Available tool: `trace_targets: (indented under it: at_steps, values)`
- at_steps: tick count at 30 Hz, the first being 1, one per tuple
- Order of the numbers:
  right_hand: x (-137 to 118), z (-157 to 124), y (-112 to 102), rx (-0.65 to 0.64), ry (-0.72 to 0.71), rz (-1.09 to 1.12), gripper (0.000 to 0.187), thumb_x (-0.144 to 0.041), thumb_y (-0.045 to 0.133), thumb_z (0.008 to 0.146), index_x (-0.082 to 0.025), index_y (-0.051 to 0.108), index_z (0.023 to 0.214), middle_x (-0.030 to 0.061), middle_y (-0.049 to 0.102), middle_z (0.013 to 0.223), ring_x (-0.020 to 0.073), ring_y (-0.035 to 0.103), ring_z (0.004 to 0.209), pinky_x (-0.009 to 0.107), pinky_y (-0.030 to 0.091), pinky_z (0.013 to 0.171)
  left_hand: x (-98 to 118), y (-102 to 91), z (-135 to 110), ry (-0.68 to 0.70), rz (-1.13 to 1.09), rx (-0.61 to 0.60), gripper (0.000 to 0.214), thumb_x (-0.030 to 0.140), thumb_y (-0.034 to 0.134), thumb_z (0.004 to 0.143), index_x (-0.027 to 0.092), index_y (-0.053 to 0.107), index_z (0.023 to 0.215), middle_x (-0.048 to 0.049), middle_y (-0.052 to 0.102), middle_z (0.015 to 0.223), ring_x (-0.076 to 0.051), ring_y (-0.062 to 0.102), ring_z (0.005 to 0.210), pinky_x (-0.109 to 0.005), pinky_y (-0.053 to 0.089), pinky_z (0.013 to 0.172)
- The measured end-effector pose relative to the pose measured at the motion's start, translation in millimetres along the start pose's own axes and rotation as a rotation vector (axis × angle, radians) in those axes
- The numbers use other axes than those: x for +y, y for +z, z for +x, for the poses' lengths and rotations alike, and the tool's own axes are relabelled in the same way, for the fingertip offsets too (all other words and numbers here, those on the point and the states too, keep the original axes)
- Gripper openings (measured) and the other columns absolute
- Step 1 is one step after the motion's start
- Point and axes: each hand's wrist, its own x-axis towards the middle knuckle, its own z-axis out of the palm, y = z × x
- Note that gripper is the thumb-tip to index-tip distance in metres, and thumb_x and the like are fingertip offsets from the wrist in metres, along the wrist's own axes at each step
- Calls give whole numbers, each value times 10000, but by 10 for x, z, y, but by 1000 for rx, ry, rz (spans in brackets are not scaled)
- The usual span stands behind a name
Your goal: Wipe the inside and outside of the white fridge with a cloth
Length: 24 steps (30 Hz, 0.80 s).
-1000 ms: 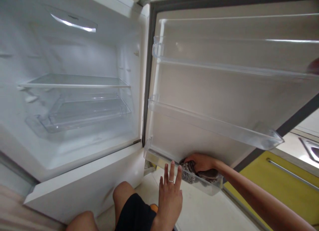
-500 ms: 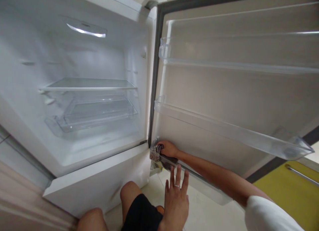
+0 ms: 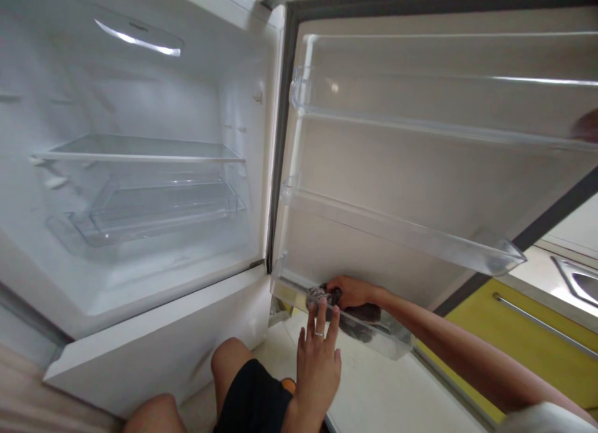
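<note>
My right hand (image 3: 352, 290) is closed on a dark grey-brown cloth (image 3: 364, 313) inside the lowest clear door bin (image 3: 396, 344). The cloth is bunched, and its left end shows a pale pattern. Through the clear front wall, part of the cloth shows lower in the bin. My left hand (image 3: 319, 361), with a ring on one finger, has its fingers stretched and apart. Its fingertips are at the front wall of the same bin; I cannot tell how firmly they touch.
The fridge door (image 3: 397, 171) stands wide open, with two clear bins (image 3: 402, 230) above. At left, the fridge interior holds a glass shelf (image 3: 140, 147) and a clear drawer (image 3: 154, 215). Yellow cabinet (image 3: 523, 324) and sink (image 3: 582, 277) lie right. A blurred reddish-brown shape (image 3: 586, 126) shows at the right edge.
My right hand has moved the cloth rightward along the bin, away from the hinge end. My left fingertips have come up against the bin's front. The view has turned slightly right.
</note>
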Motion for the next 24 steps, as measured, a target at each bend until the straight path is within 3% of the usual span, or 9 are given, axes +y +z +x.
trace_targets:
  at_steps: [6, 11, 17, 20, 24]
  values:
    - [389, -673, 39, -91, 165, 75, 397, -191, 732, 593, -165, 737, 989, -5, 721, 891, 181, 611, 817, 229, 403, 643, -10, 21, 3, 9, -18, 28, 1085, 76, 655, 836, 307, -33, 1642, -76, 136, 1725, -329, 212, 1571, -483, 494, 1135]
    - [258, -828, 88, 25, 153, -6, 409, -170, 687, 634, -175, 726, 1040, 52, 755, 984, 222, 664, 883, 249, 437, 692, -48, 10, -12, 32, -7, 51, 1061, 66, 609, 865, 305, -77, 1638, -96, 148, 1724, -311, 218, 1570, -467, 488, 1143]
    - [28, -1053, 9, 339, 131, -164, 483, -103, 556, 651, -187, 708, 1102, 112, 736, 1163, 295, 690, 1063, 352, 515, 872, -47, 10, -31, 28, -1, 78, 1075, 56, 600, 846, 298, -80, 1642, -88, 163, 1724, -307, 199, 1575, -455, 463, 1169]
    - [2, -1321, -36, 585, 53, -71, 538, -108, 544, 645, -191, 690, 1156, 127, 685, 1309, 291, 662, 1188, 383, 524, 984, -39, 50, -36, 17, -14, 66, 1057, 61, 583, 852, 294, -78, 1644, -84, 127, 1729, -298, 158, 1582, -451, 458, 1173]
    - [-36, -1642, 10, 907, -108, 102, 398, -241, 621, 749, -204, 717, 1134, 126, 704, 1299, 269, 681, 1185, 353, 551, 988, -23, 100, -30, 3, -32, 37, 1059, 38, 558, 842, 289, -88, 1642, -82, 92, 1730, -295, 108, 1585, -455, 439, 1189]
